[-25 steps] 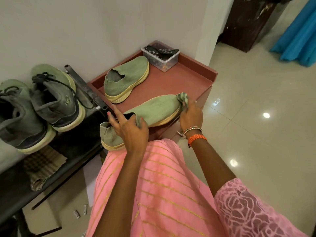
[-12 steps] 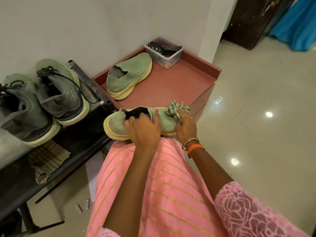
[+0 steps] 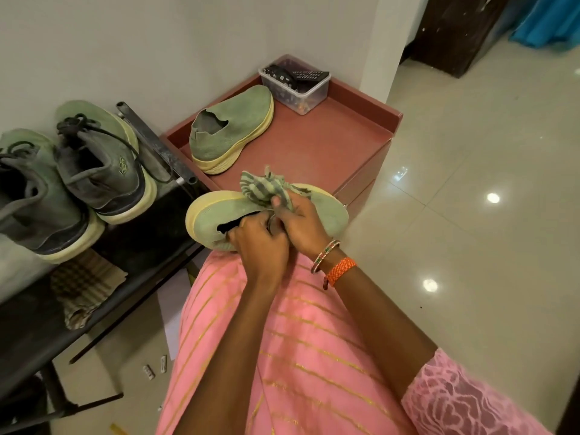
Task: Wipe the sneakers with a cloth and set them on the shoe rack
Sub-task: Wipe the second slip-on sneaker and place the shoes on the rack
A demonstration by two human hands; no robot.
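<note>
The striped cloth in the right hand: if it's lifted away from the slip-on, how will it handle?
Probably floppy: the striped cloth bunches into loose folds above the right hand. Likely light, since pinched fingers alone hold it. It shouldn't roll or slide off the green slip-on sneaker.

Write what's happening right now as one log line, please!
step: wiping | left hand: grips green sneaker | right hand: holds striped cloth on it | second sneaker: on red cabinet
</note>
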